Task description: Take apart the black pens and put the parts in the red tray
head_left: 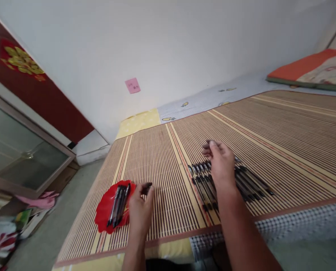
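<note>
While the left hand (145,192) gapes, empty, right hand (216,152) curls, hold unclear, slim black pens (243,184) lie aligned.

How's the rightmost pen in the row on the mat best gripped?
Probably a fingertip pinch across the middle of the rightmost pen, coming from above with a slight lean from its outer side. It lies flat, long and slim; the outer side faces bare mat, while neighbouring pens crowd the other. The right hand is the nearer one.
</note>
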Demonstrator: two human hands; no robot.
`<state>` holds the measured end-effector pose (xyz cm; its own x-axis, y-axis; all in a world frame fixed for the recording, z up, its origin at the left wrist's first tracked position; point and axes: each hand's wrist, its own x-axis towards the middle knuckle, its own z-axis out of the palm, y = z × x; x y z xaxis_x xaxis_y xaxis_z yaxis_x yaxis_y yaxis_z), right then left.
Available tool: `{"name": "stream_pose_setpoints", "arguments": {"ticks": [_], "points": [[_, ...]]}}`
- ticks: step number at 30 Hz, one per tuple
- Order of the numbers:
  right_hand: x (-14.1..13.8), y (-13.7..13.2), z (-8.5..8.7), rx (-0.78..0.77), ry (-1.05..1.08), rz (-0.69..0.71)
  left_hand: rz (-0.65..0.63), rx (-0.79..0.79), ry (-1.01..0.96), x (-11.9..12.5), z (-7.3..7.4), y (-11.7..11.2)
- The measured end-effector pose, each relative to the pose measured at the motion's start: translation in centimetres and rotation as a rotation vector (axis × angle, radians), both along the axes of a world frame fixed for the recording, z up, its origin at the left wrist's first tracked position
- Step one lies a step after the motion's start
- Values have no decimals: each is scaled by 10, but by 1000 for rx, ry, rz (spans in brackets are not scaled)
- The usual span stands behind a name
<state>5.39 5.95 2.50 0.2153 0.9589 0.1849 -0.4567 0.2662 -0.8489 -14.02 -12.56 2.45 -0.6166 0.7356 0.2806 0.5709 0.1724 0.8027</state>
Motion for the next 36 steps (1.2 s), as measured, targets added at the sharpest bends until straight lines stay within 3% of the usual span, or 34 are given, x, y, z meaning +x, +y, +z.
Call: {"name": "stream_pose_setpoints", "arguments": {"ticks": [3,5,9,14,23,30,36], "points": [[10,3,3,-32,152,20,-157,-102,-4,34,-17,26],[15,4,3,-45,220,35,-197,-152,43,51,-29,42],[21,6,4,-49,248,56,-199,-220,144,79,-45,69],[26,10,4,-57,267,58,-163,-294,240,104,-52,87],[34,10,7,-69,335,85,-126,-376,278,104,-60,89],[32,13,3,-67,335,98,-61,-301,289,104,-61,82],[32,16,1,-95,363,109,-51,-352,331,110,-66,83]]}}
